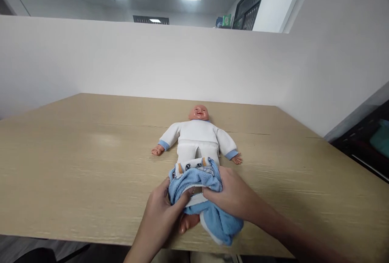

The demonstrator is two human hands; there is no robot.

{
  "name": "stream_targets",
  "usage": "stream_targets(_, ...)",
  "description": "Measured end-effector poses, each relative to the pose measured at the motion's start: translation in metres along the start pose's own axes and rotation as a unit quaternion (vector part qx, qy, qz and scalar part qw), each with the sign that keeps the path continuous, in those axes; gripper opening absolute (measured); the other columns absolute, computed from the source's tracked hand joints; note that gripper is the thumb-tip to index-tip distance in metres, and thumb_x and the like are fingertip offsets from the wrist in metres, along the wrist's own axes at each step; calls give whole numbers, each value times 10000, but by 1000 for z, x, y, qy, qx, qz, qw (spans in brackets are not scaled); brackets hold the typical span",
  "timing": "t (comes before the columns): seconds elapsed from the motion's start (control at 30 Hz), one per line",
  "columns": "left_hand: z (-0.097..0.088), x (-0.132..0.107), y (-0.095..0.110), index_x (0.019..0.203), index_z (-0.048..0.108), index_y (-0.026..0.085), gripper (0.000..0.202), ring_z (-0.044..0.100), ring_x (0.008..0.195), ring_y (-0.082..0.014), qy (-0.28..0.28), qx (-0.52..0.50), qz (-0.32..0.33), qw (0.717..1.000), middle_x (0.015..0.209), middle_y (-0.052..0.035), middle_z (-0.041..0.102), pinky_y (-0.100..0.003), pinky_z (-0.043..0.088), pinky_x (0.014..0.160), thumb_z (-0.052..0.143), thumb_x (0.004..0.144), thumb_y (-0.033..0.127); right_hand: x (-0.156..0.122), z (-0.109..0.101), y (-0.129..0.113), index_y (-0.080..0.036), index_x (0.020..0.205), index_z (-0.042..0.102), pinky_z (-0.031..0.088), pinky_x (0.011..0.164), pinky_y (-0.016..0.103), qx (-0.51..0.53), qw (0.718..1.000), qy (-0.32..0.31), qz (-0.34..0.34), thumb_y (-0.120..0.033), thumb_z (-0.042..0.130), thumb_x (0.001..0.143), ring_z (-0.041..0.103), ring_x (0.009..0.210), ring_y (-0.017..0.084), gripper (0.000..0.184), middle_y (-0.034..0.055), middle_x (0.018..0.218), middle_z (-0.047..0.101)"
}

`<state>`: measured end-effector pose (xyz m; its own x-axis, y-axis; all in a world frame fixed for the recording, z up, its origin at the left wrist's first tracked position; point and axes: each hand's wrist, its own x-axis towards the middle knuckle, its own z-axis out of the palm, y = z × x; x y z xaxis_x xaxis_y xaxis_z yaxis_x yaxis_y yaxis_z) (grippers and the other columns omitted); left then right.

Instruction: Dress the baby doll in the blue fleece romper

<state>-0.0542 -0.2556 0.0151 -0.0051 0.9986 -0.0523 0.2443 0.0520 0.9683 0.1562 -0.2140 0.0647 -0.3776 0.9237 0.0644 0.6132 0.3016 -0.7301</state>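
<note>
- A baby doll (197,137) lies flat on its back in the middle of a big, light wooden table (75,165).
- The doll's long line runs from 12 o'clock to 6 o'clock. Its head (199,113) points to 12 o'clock, away from the person. Its legs point to 6 o'clock, toward the person.
- The doll's face looks up at the ceiling.
- It wears a white top with blue cuffs. One arm sticks out toward 8 o'clock and the other toward 4 o'clock, and both lie on the table.
- A soft blue cloth (196,180) is bunched up over the doll's legs. It is white inside, and a strip with a pattern shows along its top edge.
- The left hand (162,210) comes in from 7 o'clock. It is curled tight on the blue cloth, with the thumb pressed on top.
- The right hand (234,196) comes in from 4 o'clock. Its fingers are closed on the same blue cloth, just beside the left thumb.
- One bare foot (188,222) of the doll pokes out under the cloth at 6 o'clock, touching the left hand.
- The other leg is hidden inside the blue cloth, which hangs close to the near edge of the table.
- A plain white wall (121,60) stands behind the table at 12 o'clock.
- A dark shelf (364,141) sits off at 3 o'clock, well apart from the doll.
</note>
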Motion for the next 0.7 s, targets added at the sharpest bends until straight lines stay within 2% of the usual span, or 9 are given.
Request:
stream_targets(0.1,1,7,-1,1201,701,182,418,731,1046,-315,-10,24,11,1000,1140,-95,802,-393,546,913,648,1007,549,3,4,3,-220,874,665,494,773,325,4,1000,13,-12,-144,636,778,702,843,220,125,16,928,771)
stream_targets(0.23,0,22,0,1208,692,203,362,704,1107,-322,0,87,33,996,1194,-107,776,-408,507,941,591,1043,508,16,6,14,-223,860,658,488,766,331,-6,1000,28,-1,-179,657,786,702,832,226,86,19,912,764)
stream_targets(0.37,-3,42,6,1100,671,187,300,685,1036,-333,24,199,51,978,1052,-113,751,-405,464,864,566,1041,462,40,5,28,-211,883,655,456,740,328,-49,998,49,-2,-220,685,799,694,828,231,90,30,907,770)
stream_targets(0.47,-8,47,17,1072,652,186,238,682,993,-333,13,229,44,972,1023,-109,745,-389,445,821,578,1004,402,51,-4,23,-214,774,590,408,677,311,-79,996,48,12,-263,691,810,628,711,192,118,10,775,726)
stream_targets(0.57,-15,35,29,1091,665,188,260,697,971,-334,-11,185,25,982,1043,-104,770,-391,473,830,617,964,409,41,-17,2,-228,653,483,353,603,295,-64,998,2,26,-279,669,834,534,608,148,265,-22,644,635)
stream_targets(0.7,-19,2,34,1330,650,240,473,699,1184,-350,-49,58,5,997,1289,-80,770,-368,545,930,694,935,497,13,-28,-28,-223,631,498,303,533,288,-37,997,-62,27,-293,710,826,490,567,130,297,-39,612,611)
